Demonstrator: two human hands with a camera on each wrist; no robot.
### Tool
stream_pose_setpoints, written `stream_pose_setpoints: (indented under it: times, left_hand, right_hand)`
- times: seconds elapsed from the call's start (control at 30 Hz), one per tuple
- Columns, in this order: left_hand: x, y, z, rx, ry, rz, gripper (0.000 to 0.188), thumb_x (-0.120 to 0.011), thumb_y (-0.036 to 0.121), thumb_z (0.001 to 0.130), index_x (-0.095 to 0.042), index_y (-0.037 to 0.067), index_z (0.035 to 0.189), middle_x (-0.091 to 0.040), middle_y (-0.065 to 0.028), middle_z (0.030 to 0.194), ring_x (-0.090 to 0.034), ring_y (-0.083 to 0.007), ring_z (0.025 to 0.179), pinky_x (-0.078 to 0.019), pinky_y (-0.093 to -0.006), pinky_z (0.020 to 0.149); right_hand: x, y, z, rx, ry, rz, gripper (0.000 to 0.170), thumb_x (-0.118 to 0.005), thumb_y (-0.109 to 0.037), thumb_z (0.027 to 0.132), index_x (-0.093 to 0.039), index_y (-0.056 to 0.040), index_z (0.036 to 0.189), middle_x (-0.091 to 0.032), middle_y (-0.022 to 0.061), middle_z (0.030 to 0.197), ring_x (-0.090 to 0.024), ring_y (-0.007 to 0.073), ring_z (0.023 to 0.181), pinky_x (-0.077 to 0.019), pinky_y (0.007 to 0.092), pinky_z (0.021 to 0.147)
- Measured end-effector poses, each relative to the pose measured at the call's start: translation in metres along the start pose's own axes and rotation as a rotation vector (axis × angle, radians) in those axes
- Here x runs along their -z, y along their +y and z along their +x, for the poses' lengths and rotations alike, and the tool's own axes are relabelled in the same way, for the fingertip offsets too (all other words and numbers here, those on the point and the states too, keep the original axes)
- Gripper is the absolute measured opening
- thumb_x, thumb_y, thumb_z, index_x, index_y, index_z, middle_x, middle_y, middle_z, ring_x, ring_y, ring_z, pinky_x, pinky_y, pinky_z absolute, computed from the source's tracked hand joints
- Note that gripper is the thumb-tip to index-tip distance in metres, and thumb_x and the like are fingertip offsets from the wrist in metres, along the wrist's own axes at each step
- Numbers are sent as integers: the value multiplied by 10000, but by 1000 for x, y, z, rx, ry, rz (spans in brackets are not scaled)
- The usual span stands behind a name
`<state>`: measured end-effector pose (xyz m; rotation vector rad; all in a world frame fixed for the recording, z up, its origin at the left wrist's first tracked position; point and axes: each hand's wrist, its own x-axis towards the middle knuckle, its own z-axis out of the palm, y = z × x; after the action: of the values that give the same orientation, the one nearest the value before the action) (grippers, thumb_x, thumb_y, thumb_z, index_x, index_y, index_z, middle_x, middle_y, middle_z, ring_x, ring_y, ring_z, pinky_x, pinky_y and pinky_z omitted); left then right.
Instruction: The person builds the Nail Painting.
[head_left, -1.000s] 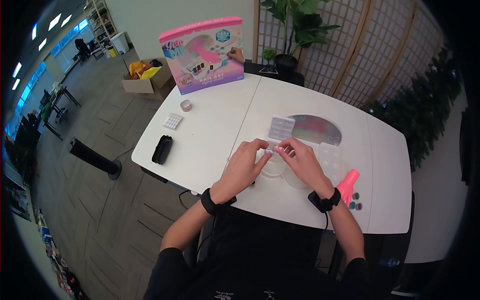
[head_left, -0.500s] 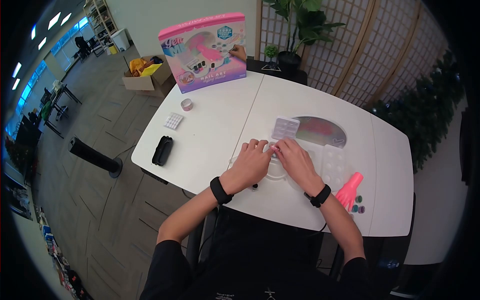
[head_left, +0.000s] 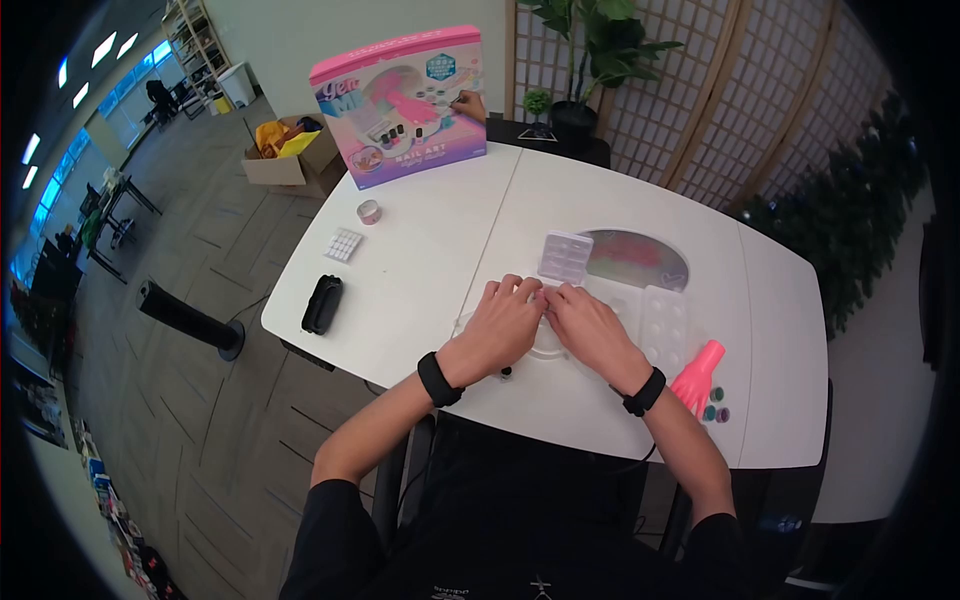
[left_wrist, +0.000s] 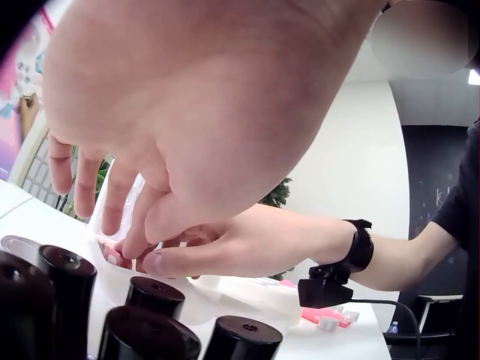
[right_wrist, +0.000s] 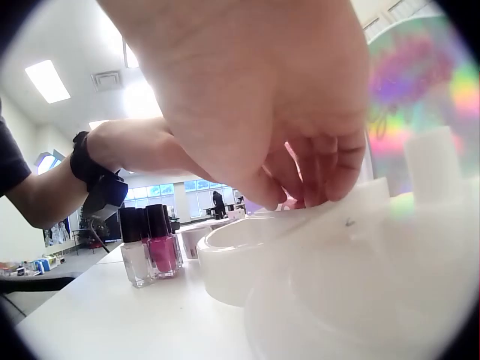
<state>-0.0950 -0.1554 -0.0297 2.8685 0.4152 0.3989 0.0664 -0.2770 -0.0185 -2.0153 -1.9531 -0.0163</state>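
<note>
My left hand [head_left: 494, 325] and right hand [head_left: 598, 338] meet over the white plastic nail-art station [right_wrist: 240, 247], fingertips together. Between them is a small pink piece with a white spot [left_wrist: 114, 256], which both hands pinch; the fingers hide most of it. In the left wrist view, my left index finger and thumb point down at it, with the right thumb [left_wrist: 169, 262] alongside. An upright clear compartment case [head_left: 566, 256] stands just beyond the fingers. Nail polish bottles with black caps [right_wrist: 161, 247] stand near the left hand, one pink and one whitish.
At the right lie a pink model hand [head_left: 697, 378], small coloured pots [head_left: 716, 412] and a white tray with round wells [head_left: 664, 325]. Behind is an oval iridescent panel [head_left: 640, 260]. Farther left are a black case [head_left: 322, 305], a white grid piece [head_left: 343, 245] and the nail-art box [head_left: 400, 110].
The hands have drawn closer together, the left turning over so its back faces up. The pink piece, plainer between the fingertips earlier, is now mostly covered.
</note>
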Motion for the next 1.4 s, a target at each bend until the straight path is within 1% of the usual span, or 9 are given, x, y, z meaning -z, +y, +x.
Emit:
stream_pose_setpoints:
  times: [0.1, 0.2, 0.4, 0.5, 0.7, 0.8, 0.9, 1.1, 1.4]
  left_hand:
    - [7, 1, 1, -28, -79, 32, 364, -609, 53, 984, -735, 23, 1324, -684, -127, 1419, -571, -355, 1370, -435, -507, 1104]
    - [5, 2, 2, -34, -96, 62, 362, -603, 41, 973, -732, 4, 1310, -700, -131, 1402, -577, -358, 1373, -434, -511, 1106]
    - [9, 10, -3, -46, -31, 89, 381, -606, 18, 944, -734, 3, 1302, -685, -137, 1441, -557, -379, 1395, -411, -524, 1136]
    - [8, 7, -3, -57, -39, 99, 392, -608, 10, 931, -734, 3, 1302, -682, -139, 1445, -543, -393, 1415, -400, -536, 1147]
    - [4, 6, 0, -41, -69, 94, 413, -607, 23, 942, -709, 3, 1342, -682, -135, 1447, -536, -397, 1429, -394, -549, 1151]
    - [5, 7, 1, -44, -71, 122, 412, -607, 31, 951, -699, -2, 1351, -684, -129, 1443, -537, -399, 1428, -394, -547, 1152]
    - [-1, 6, -1, -76, -12, 157, 399, -611, 31, 951, -705, -9, 1336, -687, -121, 1436, -540, -393, 1424, -394, -544, 1153]
    - [5, 4, -2, -64, -36, 127, 392, -609, -3, 931, -729, -14, 1304, -685, -114, 1450, -525, -373, 1459, -393, -534, 1169]
    - [6, 4, -1, -45, -96, 138, 438, -580, -26, 912, -726, -20, 1325, -679, -118, 1476, -521, -388, 1476, -398, -552, 1186]
  right_hand:
    - [-2, 0, -3, -14, -22, 15, 335, -656, -151, 1046, -656, 37, 1323, -674, 138, 1152, -699, 315, 1090, -635, 458, 870]
    - [1, -3, -5, -12, -31, 32, 385, -670, -153, 1034, -641, 35, 1369, -657, 150, 1214, -687, 325, 1129, -636, 463, 885]
    - [0, 0, -6, -8, -37, 44, 394, -680, -140, 1021, -630, 54, 1360, -642, 164, 1215, -684, 340, 1115, -632, 469, 877]
    - [2, -2, -6, -24, -50, 49, 395, -685, -137, 1015, -628, 56, 1354, -643, 166, 1197, -683, 343, 1109, -630, 474, 873]
    - [1, -1, -11, 0, -4, 52, 396, -697, -136, 1005, -640, 47, 1352, -660, 159, 1245, -681, 347, 1124, -587, 483, 930]
    - [1, 1, -15, 20, 15, 53, 395, -699, -139, 1006, -645, 43, 1352, -668, 152, 1280, -681, 336, 1142, -558, 477, 963]
    - [3, 1, -15, 33, 26, 33, 371, -679, -138, 1019, -653, 40, 1344, -678, 146, 1278, -680, 322, 1159, -533, 465, 995]
    - [-2, 4, -16, 59, 85, 51, 300, -620, -99, 1040, -670, 27, 1307, -689, 139, 1293, -672, 308, 1191, -485, 461, 1063]
    - [-9, 7, -15, 81, 85, 8, 328, -611, -79, 1017, -665, 0, 1331, -693, 119, 1303, -675, 287, 1213, -473, 469, 1085]
